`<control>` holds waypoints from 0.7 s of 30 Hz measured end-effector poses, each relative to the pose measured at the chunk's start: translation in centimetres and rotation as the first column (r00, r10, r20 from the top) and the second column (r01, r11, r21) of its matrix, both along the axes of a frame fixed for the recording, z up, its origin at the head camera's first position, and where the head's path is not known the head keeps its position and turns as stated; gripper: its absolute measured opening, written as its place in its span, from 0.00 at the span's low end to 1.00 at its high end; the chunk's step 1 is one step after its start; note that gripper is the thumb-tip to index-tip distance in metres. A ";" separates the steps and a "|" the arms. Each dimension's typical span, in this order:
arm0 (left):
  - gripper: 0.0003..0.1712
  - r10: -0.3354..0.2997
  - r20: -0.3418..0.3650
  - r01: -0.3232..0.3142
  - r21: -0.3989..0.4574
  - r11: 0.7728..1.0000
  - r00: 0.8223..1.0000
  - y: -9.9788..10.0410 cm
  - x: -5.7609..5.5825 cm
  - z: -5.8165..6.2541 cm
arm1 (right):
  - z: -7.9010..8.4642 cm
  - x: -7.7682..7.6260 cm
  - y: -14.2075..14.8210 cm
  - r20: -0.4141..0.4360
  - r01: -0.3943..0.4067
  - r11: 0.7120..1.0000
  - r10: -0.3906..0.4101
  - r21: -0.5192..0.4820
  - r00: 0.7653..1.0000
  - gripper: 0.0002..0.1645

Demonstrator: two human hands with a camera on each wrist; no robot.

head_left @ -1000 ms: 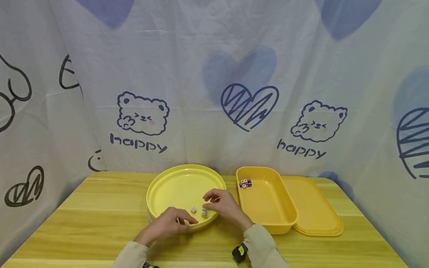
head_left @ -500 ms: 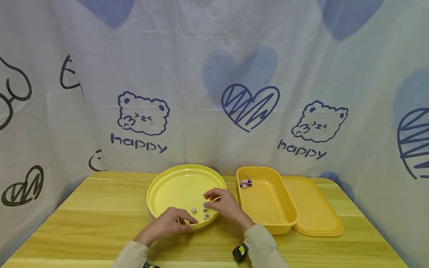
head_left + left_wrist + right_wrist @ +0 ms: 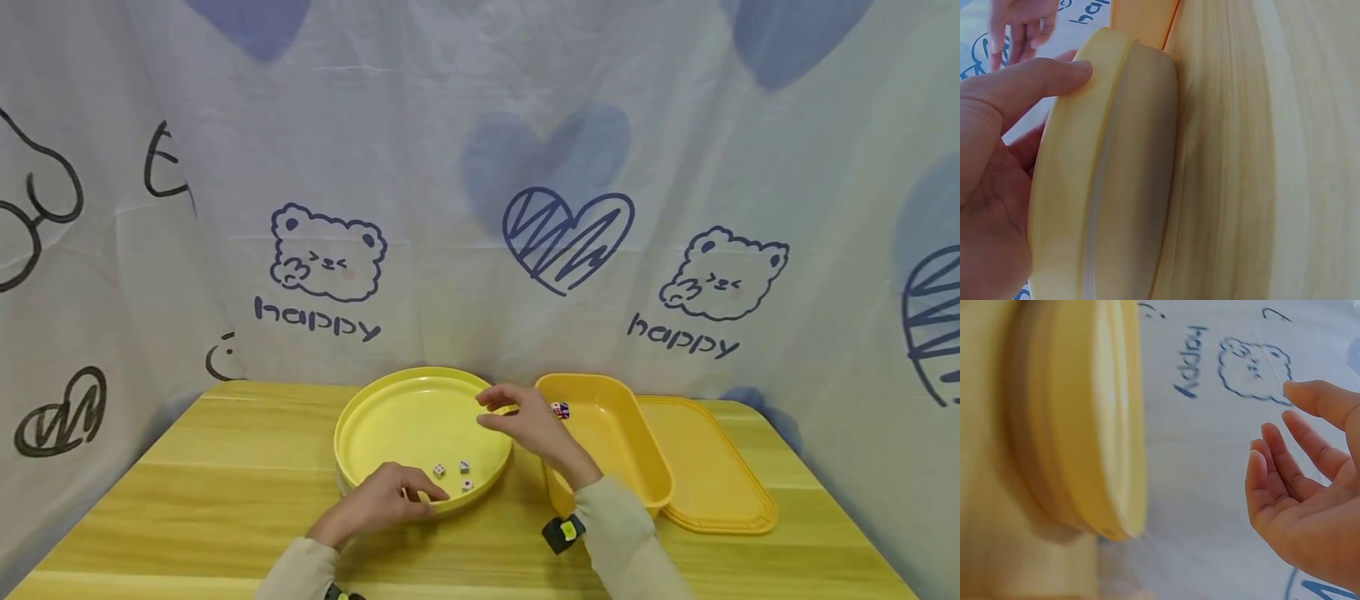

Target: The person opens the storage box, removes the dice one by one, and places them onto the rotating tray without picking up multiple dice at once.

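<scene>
Three small white dice [image 3: 464,467] lie apart in the near right part of a round yellow tray [image 3: 405,417]. My left hand [image 3: 390,498] holds the tray's near rim, with the thumb on the outer wall in the left wrist view and the other fingers over the edge. Above the tray's right rim hovers my right hand [image 3: 528,423], its fingers loosely bent. Thumb and fingertips stand apart in the right wrist view, and nothing shows between them.
Right of the tray stands a deep orange-yellow box [image 3: 611,442]. A few dice [image 3: 561,410] sit at its far left, partly hidden by my right hand. A flat matching lid [image 3: 720,475] lies beside the box, partly behind it. A printed curtain [image 3: 450,292] hangs behind the table.
Two dice that stood together by my right fingertips now lie apart in the tray. My right hand has let go and moved up and right toward the box. The left hand keeps its place.
</scene>
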State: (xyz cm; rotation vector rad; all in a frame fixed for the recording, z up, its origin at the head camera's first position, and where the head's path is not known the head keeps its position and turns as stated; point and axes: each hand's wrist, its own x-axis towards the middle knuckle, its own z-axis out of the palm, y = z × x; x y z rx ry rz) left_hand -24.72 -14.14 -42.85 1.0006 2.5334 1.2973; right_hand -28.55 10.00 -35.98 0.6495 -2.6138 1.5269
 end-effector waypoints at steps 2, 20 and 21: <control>0.08 0.002 0.006 -0.002 0.000 1.000 1.000 0.0 0.0 0.1 | 1.1 -0.5 0.6 0.000 0.024 1.000 -0.024 0.002 1.000 0.16; 0.08 0.000 -0.008 0.001 0.024 1.000 1.000 -0.1 0.2 0.2 | 2.6 -6.4 7.6 0.055 0.196 0.980 -0.194 -0.040 0.979 0.18; 0.08 0.001 -0.011 -0.001 0.020 1.000 1.000 -0.1 0.2 0.1 | 2.3 -6.6 7.9 0.069 0.207 0.977 -0.203 -0.052 0.977 0.18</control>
